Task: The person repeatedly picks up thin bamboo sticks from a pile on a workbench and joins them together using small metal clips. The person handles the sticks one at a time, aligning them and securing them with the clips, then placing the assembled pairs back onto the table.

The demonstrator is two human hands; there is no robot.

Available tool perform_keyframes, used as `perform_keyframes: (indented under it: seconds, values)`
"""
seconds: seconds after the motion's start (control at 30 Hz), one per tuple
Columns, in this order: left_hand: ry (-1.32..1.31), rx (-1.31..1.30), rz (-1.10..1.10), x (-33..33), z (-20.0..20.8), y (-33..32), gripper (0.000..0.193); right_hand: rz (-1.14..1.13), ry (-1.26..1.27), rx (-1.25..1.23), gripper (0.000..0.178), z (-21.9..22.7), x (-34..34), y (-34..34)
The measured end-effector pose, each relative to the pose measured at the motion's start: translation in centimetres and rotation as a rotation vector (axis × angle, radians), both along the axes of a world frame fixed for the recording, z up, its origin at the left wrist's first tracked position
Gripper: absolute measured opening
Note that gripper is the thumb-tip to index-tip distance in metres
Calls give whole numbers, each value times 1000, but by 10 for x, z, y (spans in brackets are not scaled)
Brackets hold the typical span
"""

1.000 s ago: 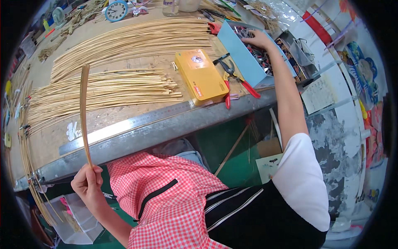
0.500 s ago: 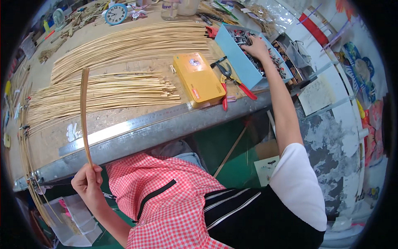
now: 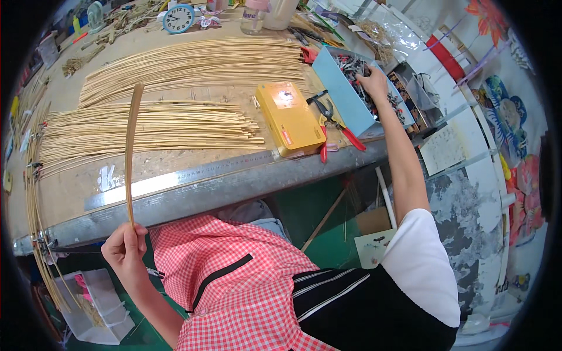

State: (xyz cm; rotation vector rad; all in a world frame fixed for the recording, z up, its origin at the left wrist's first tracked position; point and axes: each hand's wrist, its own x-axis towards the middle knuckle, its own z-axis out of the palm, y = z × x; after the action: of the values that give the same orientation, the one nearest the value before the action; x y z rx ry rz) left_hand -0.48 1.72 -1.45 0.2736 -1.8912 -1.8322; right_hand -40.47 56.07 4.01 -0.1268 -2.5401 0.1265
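Thin bamboo strips (image 3: 132, 152), laid together in a narrow flat bundle, stand upright in my left hand (image 3: 124, 248). Thumb and fingers pinch their lower end just in front of the table edge. My right hand (image 3: 376, 88) reaches into a long light-blue box (image 3: 342, 93) at the right. Its fingers are bent together among many small black, grey and red clips (image 3: 353, 65); whatever lies between the fingertips is hidden. Red-handled pruning shears (image 3: 336, 124) rest beside the box, next to a yellow tin (image 3: 288, 120).
Two spreads of bamboo strips, a far one (image 3: 199, 61) and a nearer one (image 3: 152, 131), cover much of the table. A steel ruler (image 3: 181, 177) lies along the front edge. Behind stand a blue clock (image 3: 178, 19) and a jar (image 3: 254, 17). Clipped strips (image 3: 35, 210) overhang at left.
My right hand has shifted slightly nearer within the box, its fingers drawn closer together. The bundle in my left hand stays gripped and leans a little more to the right.
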Motion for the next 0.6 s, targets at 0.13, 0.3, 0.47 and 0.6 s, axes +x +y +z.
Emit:
perform_keyframes:
  seconds: [0.13,0.3,0.47,0.6]
  values:
    - [31,-24,11,0,0,-4,23,-35,54,-262,60,8,-2,16]
    - [31,-18,38,1,3,-10,23,83,335,-916,59,7,-20,46]
    - [30,16,38,3,3,-13,21,133,490,-1470,44,28,-46,56]
    - [41,29,47,4,6,-16,20,376,-10,-1673,29,53,-69,26]
